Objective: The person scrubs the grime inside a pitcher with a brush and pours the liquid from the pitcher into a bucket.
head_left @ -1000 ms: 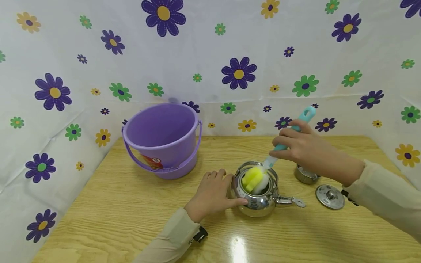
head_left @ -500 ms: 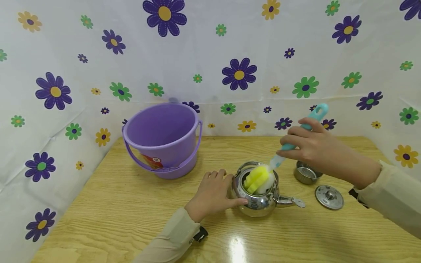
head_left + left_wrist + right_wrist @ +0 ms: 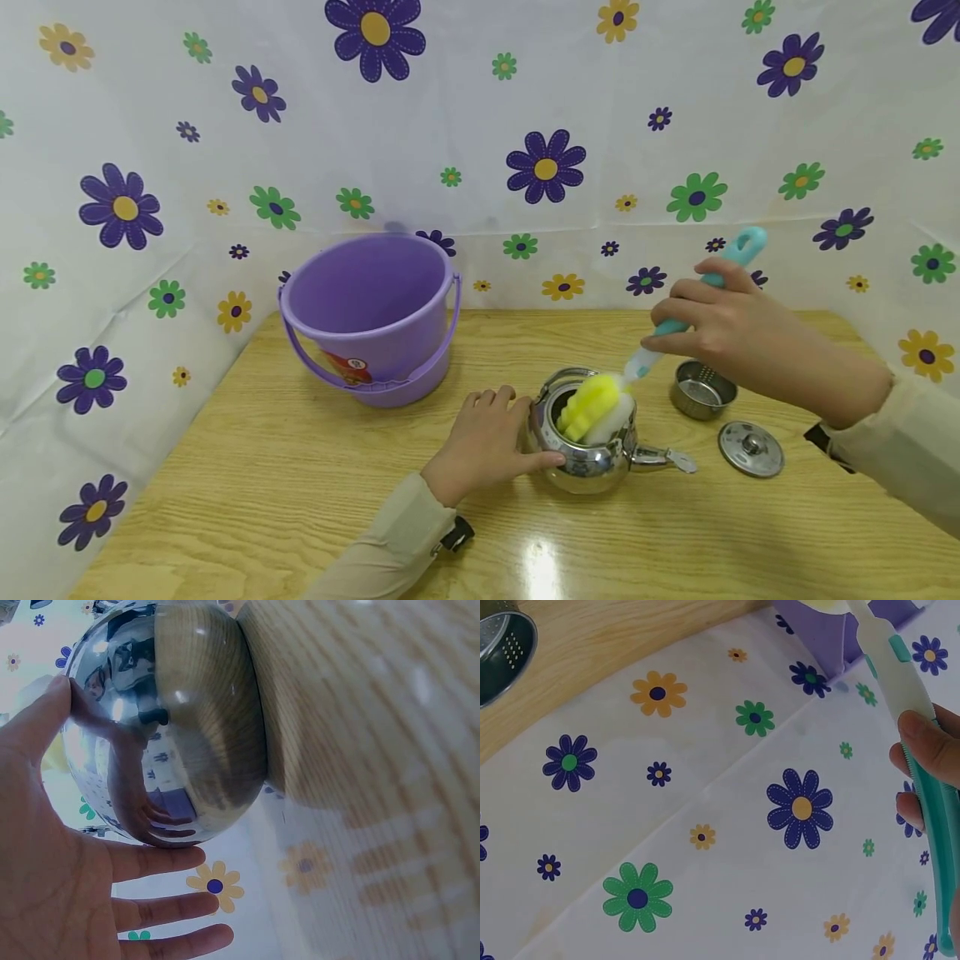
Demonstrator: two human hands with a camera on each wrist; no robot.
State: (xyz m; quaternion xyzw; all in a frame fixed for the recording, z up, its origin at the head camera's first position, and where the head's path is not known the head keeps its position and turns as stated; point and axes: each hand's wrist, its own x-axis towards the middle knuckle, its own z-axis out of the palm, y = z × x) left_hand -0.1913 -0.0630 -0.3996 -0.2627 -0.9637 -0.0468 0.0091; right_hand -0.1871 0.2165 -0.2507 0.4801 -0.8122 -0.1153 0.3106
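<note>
A small shiny steel teapot [image 3: 592, 467] stands on the wooden table [image 3: 300, 492], lid off, spout to the right. My left hand [image 3: 510, 429] rests against its left side, thumb along the front. In the left wrist view the palm and straight fingers [image 3: 157, 859] lie by the teapot's round body [image 3: 187, 720]. My right hand [image 3: 667, 329] grips the teal handle [image 3: 738, 247] of a brush, also seen as the handle [image 3: 922, 780] in the right wrist view. The brush's yellow and white sponge head [image 3: 591, 407] sits in the teapot's mouth, leaning right.
A purple bucket [image 3: 367, 317] stands at the back left of the table. A steel strainer cup [image 3: 701, 389] and the round teapot lid [image 3: 752, 448] lie right of the teapot. Flowered white sheets [image 3: 525, 125] wall in the table on three sides.
My right hand and the brush handle have moved right and a little up, tipping the handle lower to the right; the sponge head has risen slightly in the teapot's mouth. The left hand stays put.
</note>
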